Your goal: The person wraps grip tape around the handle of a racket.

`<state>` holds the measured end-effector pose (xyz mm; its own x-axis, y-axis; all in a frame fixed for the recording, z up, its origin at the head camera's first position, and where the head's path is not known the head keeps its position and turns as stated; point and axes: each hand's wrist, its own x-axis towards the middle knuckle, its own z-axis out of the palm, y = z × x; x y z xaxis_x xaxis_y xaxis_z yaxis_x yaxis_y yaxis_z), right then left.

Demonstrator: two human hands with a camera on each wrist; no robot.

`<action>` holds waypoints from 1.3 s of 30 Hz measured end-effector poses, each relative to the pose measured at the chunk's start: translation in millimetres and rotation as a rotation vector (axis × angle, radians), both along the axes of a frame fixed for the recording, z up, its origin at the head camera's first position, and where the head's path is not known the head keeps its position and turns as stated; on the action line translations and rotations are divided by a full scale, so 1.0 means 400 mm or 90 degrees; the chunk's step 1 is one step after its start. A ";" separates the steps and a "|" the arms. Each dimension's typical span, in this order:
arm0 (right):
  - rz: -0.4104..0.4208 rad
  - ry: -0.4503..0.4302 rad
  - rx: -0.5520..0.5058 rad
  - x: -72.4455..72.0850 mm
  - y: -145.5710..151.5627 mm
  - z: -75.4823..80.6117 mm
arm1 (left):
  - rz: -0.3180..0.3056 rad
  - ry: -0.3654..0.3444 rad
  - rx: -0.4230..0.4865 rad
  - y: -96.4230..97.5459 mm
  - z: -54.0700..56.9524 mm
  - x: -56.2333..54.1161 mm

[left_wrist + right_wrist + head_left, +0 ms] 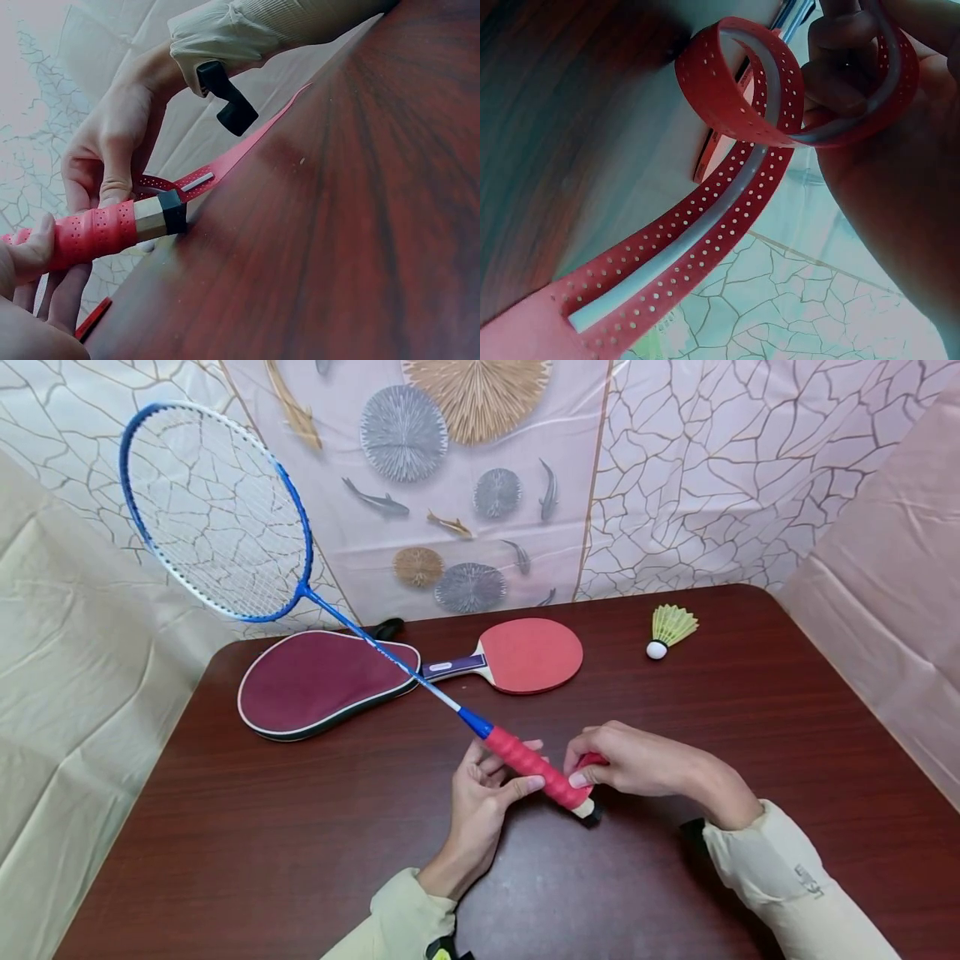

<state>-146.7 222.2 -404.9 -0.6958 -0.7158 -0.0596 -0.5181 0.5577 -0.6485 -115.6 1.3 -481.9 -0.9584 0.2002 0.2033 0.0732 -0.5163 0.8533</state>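
Gripping racket (375, 643) (left hand (478, 802)) and tape (720, 112) (right hand (637, 758)), both hands hover well inside the table's far edge (615, 602).

Draped nook, printed cloth (675, 485), brown table (300, 835)

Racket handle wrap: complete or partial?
Partial: the handle is bare beside the black end cap, where the red tape stops short, and a loose length trails from the right hand.
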 end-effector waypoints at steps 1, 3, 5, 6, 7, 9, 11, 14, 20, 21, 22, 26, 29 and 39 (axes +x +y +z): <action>-0.001 0.000 0.001 0.000 0.001 0.000 | 0.002 -0.006 0.009 0.001 0.000 -0.001; -0.003 0.000 0.003 0.001 0.003 0.001 | 0.016 -0.013 0.013 0.002 0.001 -0.001; -0.007 0.007 0.007 0.001 0.007 0.005 | 0.037 -0.007 -0.009 0.003 0.002 0.000; -0.011 0.013 0.011 0.002 0.010 0.007 | 0.046 0.000 -0.023 0.004 0.002 0.001; -0.016 0.020 0.015 0.002 0.013 0.010 | 0.052 0.009 -0.039 0.004 0.002 0.002; -0.031 0.037 0.024 0.003 0.019 0.015 | 0.053 0.036 -0.058 0.004 0.002 0.005; -0.049 0.047 0.028 0.003 0.023 0.019 | 0.036 0.067 -0.058 0.005 0.002 0.007; -0.067 0.053 0.023 0.002 0.021 0.021 | 0.001 0.084 -0.048 0.008 0.001 0.010; -0.068 0.059 0.009 0.004 0.007 0.018 | 0.000 0.053 -0.063 0.013 0.001 0.009; -0.068 0.060 0.009 0.004 0.005 0.018 | 0.003 0.054 -0.063 0.013 0.001 0.008; -0.069 0.060 0.010 0.005 0.004 0.018 | 0.006 0.059 -0.067 0.012 0.000 0.007; -0.080 0.061 0.015 0.006 0.001 0.018 | 0.016 0.065 -0.080 0.011 -0.003 0.004; -0.084 0.055 0.016 0.004 0.000 0.015 | 0.021 0.052 -0.071 0.011 -0.004 0.003; -0.073 0.077 0.040 -0.001 0.008 0.008 | 0.011 0.027 -0.023 0.014 0.001 0.009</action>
<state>-147.0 225.3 -401.7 -0.7776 -0.6287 -0.0122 -0.5213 0.6553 -0.5467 -111.9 7.1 -481.6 -0.9524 0.1923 0.2367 0.1181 -0.4832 0.8675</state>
